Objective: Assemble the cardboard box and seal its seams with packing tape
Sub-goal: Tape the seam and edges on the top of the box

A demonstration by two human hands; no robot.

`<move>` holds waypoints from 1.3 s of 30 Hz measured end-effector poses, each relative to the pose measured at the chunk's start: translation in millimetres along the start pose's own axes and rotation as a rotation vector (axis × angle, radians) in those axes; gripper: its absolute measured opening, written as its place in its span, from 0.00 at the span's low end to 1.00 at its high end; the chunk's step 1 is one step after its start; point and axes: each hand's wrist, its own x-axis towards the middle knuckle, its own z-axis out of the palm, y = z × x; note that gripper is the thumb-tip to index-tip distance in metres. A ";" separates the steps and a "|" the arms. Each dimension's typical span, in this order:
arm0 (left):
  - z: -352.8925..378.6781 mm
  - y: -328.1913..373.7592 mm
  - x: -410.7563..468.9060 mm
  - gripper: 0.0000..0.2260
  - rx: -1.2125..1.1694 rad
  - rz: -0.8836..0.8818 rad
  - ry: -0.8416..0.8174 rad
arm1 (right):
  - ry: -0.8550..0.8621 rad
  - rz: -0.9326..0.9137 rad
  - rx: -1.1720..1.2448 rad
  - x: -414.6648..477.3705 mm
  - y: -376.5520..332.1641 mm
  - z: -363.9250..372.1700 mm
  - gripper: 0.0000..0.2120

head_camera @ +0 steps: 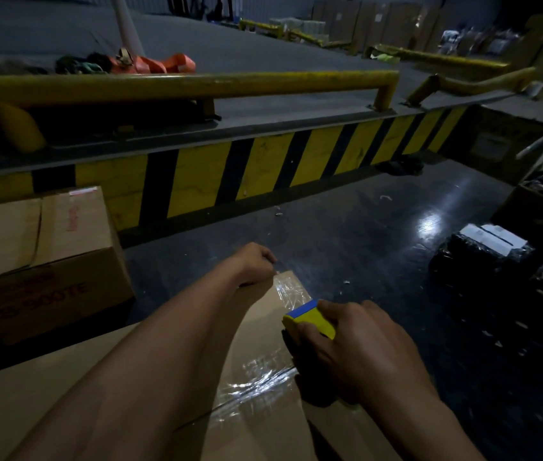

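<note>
A raised dock edge painted in yellow and black stripes (263,161) runs across in front of me, with a yellow guard rail (196,83) bolted on top of it and an orange bundle (153,64) lying on the platform behind. The dark, glossy floor (363,234) stretches from that edge to my knees, scattered with small scraps. The cardboard box (256,424) I am taping lies low in front of me, its far corner pointing away, and clear packing tape (291,292) shines along its top near that corner and again in a wrinkled strip nearer me. To my left a closed brown carton (43,257) with red lettering stands on the floor against the striped edge, apart from my box. To my right sit black-wrapped bundles with white labels (483,251), well clear of my arms. My left hand (255,264) is curled at the far corner, its fingers pinching the end of the tape there. My right hand (363,351) is wrapped tight around the yellow and blue tape dispenser (310,316), which rests on the box's right edge and hides the tape roll beneath my palm.
</note>
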 end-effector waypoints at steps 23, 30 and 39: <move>37.0 -4.3 -48.7 0.25 0.426 0.345 0.124 | -0.033 -0.023 -0.057 -19.6 18.2 -16.3 0.27; 34.1 5.1 -55.6 0.27 0.532 0.358 0.110 | -0.055 0.058 -0.099 -43.9 27.3 -4.7 0.27; 71.4 -6.5 -96.6 0.28 0.650 0.516 0.097 | -0.005 0.034 -0.141 -54.8 30.8 0.3 0.25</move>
